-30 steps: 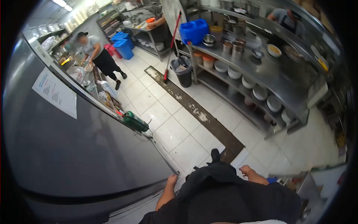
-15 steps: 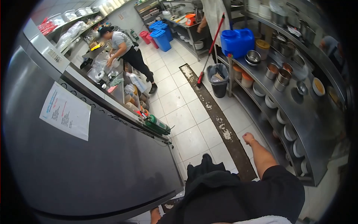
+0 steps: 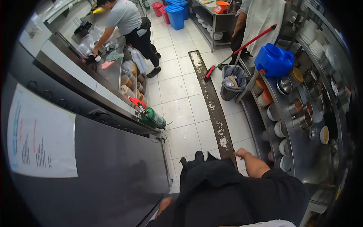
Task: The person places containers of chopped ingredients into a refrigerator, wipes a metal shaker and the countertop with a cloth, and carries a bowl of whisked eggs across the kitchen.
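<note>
My right hand (image 3: pixel 240 153) hangs beside my body over the tiled floor, close to the lower shelves of the steel rack (image 3: pixel 317 166). Its fingers look loosely curled, with nothing visible in them. Low in the view, my left hand (image 3: pixel 165 204) shows only in part beside my dark clothing, near the edge of the grey steel door (image 3: pixel 121 178). The fingers of that hand are hidden. A printed sheet (image 3: pixel 43 132) is stuck on the door.
A floor strip (image 3: pixel 211 106) with worn patches runs ahead. A bin (image 3: pixel 231 83), a red-handled floor tool (image 3: pixel 242 49) and a blue jug (image 3: pixel 274 59) are at right. A green cylinder (image 3: pixel 153 116) stands left. One person (image 3: pixel 126 17) works at the left counter; another (image 3: pixel 240 22) stands right.
My view has moved forward along the aisle, so the people, bin and jug look nearer. My right hand has shifted slightly left and down; more of my left hand shows.
</note>
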Action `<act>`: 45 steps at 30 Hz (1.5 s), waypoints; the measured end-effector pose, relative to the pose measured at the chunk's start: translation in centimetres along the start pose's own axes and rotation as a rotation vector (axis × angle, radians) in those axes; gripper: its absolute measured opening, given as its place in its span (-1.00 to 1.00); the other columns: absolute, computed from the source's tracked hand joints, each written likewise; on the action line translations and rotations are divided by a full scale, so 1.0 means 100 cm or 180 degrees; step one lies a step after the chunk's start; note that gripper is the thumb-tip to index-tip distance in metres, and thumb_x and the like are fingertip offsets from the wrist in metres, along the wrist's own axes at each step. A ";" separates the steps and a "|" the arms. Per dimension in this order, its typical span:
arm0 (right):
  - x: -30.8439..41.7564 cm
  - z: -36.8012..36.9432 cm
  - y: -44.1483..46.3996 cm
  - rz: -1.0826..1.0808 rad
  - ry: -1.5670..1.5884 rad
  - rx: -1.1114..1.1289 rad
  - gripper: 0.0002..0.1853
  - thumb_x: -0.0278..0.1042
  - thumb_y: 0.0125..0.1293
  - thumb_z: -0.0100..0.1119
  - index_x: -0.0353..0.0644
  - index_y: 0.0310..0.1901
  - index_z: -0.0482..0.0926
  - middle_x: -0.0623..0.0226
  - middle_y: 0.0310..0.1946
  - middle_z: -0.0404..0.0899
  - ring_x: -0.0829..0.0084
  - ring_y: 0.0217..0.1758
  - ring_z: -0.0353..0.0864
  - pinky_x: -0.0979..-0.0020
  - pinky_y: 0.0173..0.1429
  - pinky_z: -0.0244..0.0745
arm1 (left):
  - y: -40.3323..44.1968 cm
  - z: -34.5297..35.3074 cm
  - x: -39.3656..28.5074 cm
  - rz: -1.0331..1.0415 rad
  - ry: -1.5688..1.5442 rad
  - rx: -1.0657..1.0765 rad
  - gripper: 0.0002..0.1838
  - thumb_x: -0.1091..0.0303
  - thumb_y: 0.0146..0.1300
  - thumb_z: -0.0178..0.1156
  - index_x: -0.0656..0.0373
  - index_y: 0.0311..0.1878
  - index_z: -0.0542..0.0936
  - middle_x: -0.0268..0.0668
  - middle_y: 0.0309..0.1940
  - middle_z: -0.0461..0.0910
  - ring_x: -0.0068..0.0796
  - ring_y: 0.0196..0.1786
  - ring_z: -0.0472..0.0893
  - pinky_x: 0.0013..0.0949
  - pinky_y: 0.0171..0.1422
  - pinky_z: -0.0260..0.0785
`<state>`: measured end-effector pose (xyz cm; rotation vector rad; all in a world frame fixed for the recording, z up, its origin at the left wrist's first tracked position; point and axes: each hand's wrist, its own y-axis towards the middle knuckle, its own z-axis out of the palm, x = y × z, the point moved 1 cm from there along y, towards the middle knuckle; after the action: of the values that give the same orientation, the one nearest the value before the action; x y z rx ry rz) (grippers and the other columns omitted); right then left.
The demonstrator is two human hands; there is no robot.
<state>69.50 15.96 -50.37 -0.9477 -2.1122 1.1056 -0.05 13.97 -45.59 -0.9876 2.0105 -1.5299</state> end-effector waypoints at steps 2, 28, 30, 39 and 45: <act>0.023 -0.066 0.014 -0.0301 -0.0292 -0.0236 -0.56 -0.04 0.35 0.16 -0.36 -0.25 0.73 -0.08 -0.42 0.69 0.12 -0.48 0.74 0.15 -0.25 0.72 | 0.040 0.004 -0.085 -0.0182 -0.0032 0.0188 -0.55 0.08 0.41 0.19 0.25 0.15 0.66 0.06 0.02 0.71 -0.12 0.02 0.71 0.04 0.16 0.51; 0.385 -0.401 0.354 -0.2457 -0.3038 -0.0042 -0.62 -0.19 0.14 0.44 -0.23 -0.07 0.68 -0.07 -0.10 0.70 -0.03 0.13 0.67 0.05 0.16 0.65 | 0.012 -0.152 -0.524 0.2190 0.1552 -0.0282 -0.53 0.30 0.09 0.47 0.19 0.10 0.65 0.02 -0.01 0.70 0.06 0.05 0.70 0.06 0.13 0.54; 0.478 -0.437 0.362 -0.1634 -0.1280 -0.0091 -0.64 -0.13 0.16 0.34 -0.27 -0.15 0.70 -0.12 -0.16 0.71 -0.04 0.04 0.71 0.01 0.13 0.62 | 0.010 -0.155 -0.546 0.1647 0.0913 -0.0206 -0.56 0.32 0.13 0.42 0.20 0.10 0.64 0.03 0.01 0.69 0.07 0.07 0.69 0.06 0.13 0.54; 0.658 -0.565 0.337 -0.1808 -0.0019 -0.0727 -0.62 -0.07 0.29 0.24 -0.22 -0.07 0.73 -0.03 -0.09 0.74 0.02 0.05 0.72 0.11 0.20 0.57 | 0.073 -0.266 -0.784 0.2190 0.1572 -0.0494 -0.70 0.37 0.35 0.20 0.23 0.11 0.63 0.09 0.11 0.64 0.10 0.14 0.66 0.08 0.13 0.54; 0.606 -0.609 0.415 -0.0756 -0.0065 -0.0624 -0.59 0.00 0.31 0.21 -0.23 -0.14 0.73 -0.01 -0.14 0.76 -0.01 -0.10 0.76 0.13 0.10 0.61 | 0.106 -0.389 -1.024 0.1349 -0.1421 -0.0379 -0.69 0.25 0.37 0.23 0.15 0.10 0.60 -0.18 -0.18 0.62 -0.27 -0.21 0.63 -0.12 -0.14 0.59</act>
<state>92.42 108.47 -46.06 -0.7485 -2.3116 0.8047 36.89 117.42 -52.51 -0.7916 1.8462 -0.8863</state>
